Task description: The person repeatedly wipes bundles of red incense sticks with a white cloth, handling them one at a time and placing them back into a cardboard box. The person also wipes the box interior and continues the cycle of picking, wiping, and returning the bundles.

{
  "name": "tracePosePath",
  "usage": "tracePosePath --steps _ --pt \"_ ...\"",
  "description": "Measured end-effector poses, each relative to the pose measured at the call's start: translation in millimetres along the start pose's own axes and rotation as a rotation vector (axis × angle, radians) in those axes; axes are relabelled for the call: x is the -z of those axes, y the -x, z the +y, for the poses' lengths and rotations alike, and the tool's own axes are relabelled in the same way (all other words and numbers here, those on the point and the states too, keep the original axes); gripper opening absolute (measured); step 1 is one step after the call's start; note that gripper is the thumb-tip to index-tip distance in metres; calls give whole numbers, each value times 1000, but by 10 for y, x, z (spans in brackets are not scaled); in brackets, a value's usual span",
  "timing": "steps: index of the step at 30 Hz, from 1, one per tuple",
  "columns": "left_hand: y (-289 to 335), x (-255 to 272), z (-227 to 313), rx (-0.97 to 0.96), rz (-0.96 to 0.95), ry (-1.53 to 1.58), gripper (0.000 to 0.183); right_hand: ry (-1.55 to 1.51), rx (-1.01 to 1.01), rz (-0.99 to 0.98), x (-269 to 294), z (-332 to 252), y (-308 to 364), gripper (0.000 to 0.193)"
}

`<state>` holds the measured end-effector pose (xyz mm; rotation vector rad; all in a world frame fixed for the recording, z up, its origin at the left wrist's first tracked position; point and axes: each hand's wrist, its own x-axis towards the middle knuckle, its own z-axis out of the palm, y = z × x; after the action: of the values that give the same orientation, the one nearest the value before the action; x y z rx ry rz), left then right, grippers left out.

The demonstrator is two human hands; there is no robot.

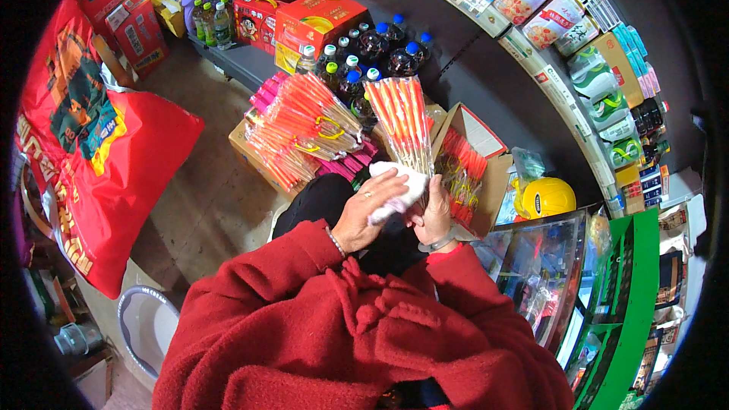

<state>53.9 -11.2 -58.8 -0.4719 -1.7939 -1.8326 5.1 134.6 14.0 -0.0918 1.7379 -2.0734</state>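
Note:
A plastic-wrapped bundle of orange-tipped thin sticks (399, 110) stands fanned out in front of me, tips pointing away. My right hand (434, 216) is closed round its lower end, the thumb up along the stems. My left hand (366, 209) presses a bunched white cloth (402, 188) against the bundle's lower part, fingers bent over it. Just left of the bundle, similar wrapped orange bundles (304, 118) are heaped with pink ones on a cardboard box (247, 148). To the right, an open carton (493, 186) holds more orange and red packets (463, 171).
Dark and clear drink bottles (372, 45) and red cartons (319, 19) line the low shelf behind. A large red bag (144, 175) bulges at left above a grey bin (148, 326). At right are a yellow helmet (548, 197), a glass case (531, 266) and a green shelf (634, 281).

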Motion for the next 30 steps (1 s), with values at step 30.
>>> tracePosePath --steps 30 --pt "-386 194 -6 644 446 1180 52 282 140 -55 168 349 -63 23"
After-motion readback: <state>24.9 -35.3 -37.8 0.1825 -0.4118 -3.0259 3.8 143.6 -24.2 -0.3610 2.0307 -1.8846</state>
